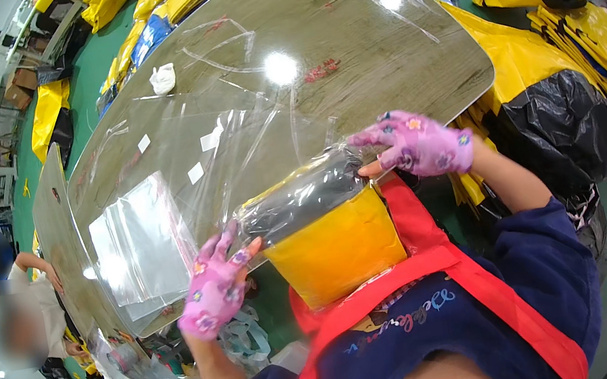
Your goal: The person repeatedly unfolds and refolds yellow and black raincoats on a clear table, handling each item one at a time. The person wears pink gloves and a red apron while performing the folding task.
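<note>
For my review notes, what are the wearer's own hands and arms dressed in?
The left hand and right hand wear pink-purple gloves with flower prints, ending near the wrist; a fingertip on each looks uncovered. Forearms are bare below short navy sleeves.

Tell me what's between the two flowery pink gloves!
In the head view, a yellow-and-black bundle sits between the gloved left hand and right hand. Shiny clear plastic covers its dark part.

Underside of yellow-black packet [333, 249] hidden; co-worker [52, 308] partly blurred
</note>
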{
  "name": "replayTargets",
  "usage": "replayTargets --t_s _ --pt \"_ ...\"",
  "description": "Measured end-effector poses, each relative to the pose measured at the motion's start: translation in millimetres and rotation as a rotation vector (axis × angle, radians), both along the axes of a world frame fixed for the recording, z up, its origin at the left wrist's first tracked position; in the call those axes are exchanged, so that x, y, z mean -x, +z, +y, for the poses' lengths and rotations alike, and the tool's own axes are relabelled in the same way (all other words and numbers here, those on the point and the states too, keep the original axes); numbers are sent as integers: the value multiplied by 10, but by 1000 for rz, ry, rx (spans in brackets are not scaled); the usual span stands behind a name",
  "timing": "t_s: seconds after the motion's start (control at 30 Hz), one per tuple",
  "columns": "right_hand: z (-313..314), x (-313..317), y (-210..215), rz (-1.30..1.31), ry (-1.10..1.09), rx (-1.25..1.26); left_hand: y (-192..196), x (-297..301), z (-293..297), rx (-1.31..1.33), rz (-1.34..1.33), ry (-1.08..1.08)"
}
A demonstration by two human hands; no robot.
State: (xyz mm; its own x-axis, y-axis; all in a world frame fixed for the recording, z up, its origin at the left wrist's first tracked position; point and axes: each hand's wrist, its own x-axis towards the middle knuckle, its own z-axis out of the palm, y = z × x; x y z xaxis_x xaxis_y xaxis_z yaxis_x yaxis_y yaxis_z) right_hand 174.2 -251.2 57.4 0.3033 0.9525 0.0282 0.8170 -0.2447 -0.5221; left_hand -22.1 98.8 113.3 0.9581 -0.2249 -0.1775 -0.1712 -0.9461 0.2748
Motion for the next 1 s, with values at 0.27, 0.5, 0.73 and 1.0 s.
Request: replayTargets --t_s 0.27,0.5,0.73,1.0 --pt "851 459 -407 -228 -107 -178 -473 -631 -681 -59 -395 91" --pt "-1211 -69 -762 -864 -842 13 -881 103 -183 947 249 913" --pt "-2165 -538 -375 -279 -1111 720 538 -1155 -235 1511 -150 964" --pt "-3213 -1097 -245 -795 -1492 342 -291 -1859 -959 1587 390 258"
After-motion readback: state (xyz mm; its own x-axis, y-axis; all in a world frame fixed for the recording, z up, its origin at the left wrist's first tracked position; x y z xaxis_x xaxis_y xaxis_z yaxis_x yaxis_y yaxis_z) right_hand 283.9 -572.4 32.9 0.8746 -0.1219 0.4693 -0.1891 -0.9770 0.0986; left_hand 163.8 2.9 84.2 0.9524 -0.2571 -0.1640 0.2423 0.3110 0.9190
